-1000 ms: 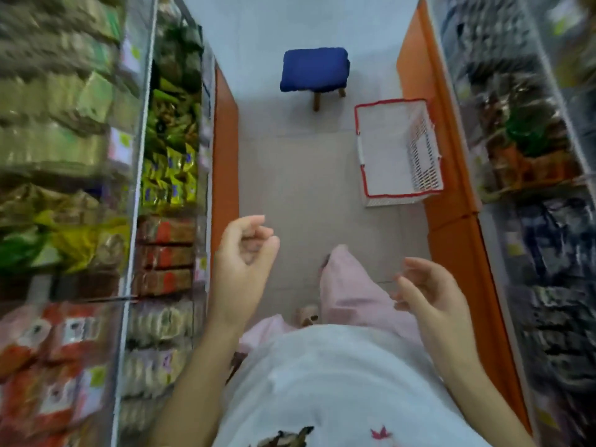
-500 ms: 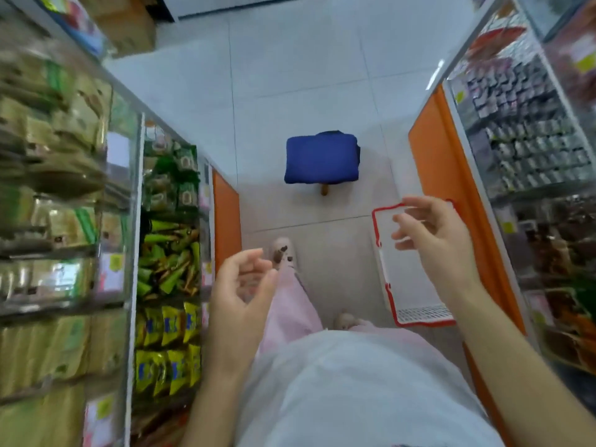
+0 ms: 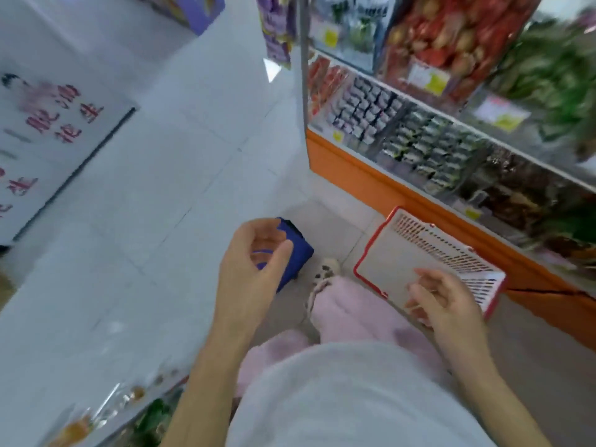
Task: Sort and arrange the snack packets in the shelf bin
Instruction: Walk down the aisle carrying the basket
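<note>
Two hands hung empty, fingers loosely curled; left hand (image 3: 254, 262) now overlapped the stool (image 3: 301, 250), right hand (image 3: 445, 301) had dropped over the basket (image 3: 371, 250).

Small dark-and-white snack packets (image 3: 367, 108) lie in neat rows inside a clear-fronted shelf bin (image 3: 325, 130), well beyond the right hand (image 3: 448, 301), above it and apart.
</note>
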